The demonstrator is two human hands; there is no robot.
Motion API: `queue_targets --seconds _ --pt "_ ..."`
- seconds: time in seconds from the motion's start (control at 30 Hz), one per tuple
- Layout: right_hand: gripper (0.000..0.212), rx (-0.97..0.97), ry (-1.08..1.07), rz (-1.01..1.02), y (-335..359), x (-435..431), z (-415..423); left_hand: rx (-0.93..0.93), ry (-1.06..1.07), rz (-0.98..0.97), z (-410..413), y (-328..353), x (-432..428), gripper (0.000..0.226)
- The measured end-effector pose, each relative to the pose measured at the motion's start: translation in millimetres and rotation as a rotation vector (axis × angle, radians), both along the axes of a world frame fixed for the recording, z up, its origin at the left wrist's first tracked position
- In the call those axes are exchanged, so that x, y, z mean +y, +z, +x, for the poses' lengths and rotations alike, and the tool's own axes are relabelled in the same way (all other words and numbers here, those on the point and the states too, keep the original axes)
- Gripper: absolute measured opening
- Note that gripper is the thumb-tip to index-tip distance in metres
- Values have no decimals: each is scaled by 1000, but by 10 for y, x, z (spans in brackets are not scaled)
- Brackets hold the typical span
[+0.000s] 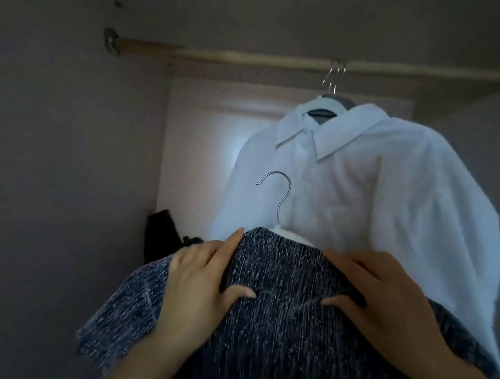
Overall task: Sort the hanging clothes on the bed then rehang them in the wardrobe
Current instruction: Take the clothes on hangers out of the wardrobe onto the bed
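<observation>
I hold up a dark blue speckled knit top [277, 313] on a white hanger whose metal hook [277, 196] points left, well below the wooden wardrobe rail [220, 56]. My left hand [199, 284] grips the top's left shoulder, thumb pressed into the fabric. My right hand [381, 295] grips the right shoulder the same way. Behind it a white collared shirt [371, 194] hangs from the rail on a hanger, with a second hook beside it.
The wardrobe's grey side wall [72, 153] is on the left and its back panel [202, 130] is lit. A dark object [161, 234] sits low at the back left. The rail's left stretch carries no hangers.
</observation>
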State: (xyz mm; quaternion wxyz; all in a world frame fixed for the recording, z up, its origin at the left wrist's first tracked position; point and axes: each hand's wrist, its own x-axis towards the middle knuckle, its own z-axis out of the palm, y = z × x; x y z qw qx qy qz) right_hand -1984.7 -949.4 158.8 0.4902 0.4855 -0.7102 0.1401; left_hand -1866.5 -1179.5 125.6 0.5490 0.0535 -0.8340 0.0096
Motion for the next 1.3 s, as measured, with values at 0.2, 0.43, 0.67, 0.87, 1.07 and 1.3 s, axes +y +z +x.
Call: queue_targets --seconds 0.2,0.43,0.67,0.87,1.07,1.3 --pt "60 -257 -157 15 -774 520 690 -99 -171 27 336 -627 352 75" --pt "63 -390 -446 -103 -1483 1150 1994 -173 -470 29 912 -1197 895 70" --pt "54 -436 -838 -186 -1878 1910 3646 -260 -810 -7 1635 -1574 1837 71" --pt "68 -429 -1161 -269 -2019 2562 5212 -283 -1194 -71 2391 -1724 2896 75" --pt "73 -444 -1494 -344 -2109 2808 7061 -307 -1578 -132 3674 -1831 3830 85" --pt "69 -378 -1930 -499 -2122 2351 9633 -261 -1997 -207 5934 -1816 4432 71"
